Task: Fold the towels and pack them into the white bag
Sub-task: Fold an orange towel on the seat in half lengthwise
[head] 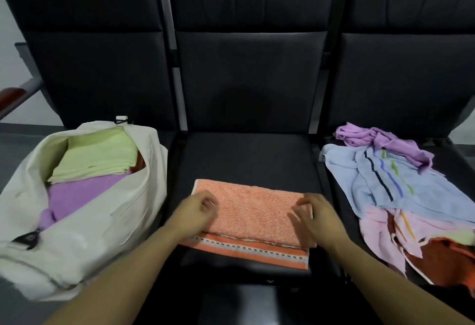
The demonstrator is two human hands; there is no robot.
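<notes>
An orange towel (253, 211), folded to a rectangle, lies on the middle black seat (246, 155). My left hand (196, 213) is over its left end with fingers curled, blurred by motion. My right hand (317, 215) is over its right end with fingers bent toward the cloth. Whether either hand pinches the towel is unclear. The white bag (84, 227) lies open on the left seat, holding a folded pale green towel (99, 156) and a purple towel (77, 193).
On the right seat lies a loose heap: a purple towel (385, 142), a light blue striped towel (385, 183), a pink towel (383, 232) and a rust-orange one (442, 260). Black seat backs rise behind. A wooden armrest (10, 96) shows at far left.
</notes>
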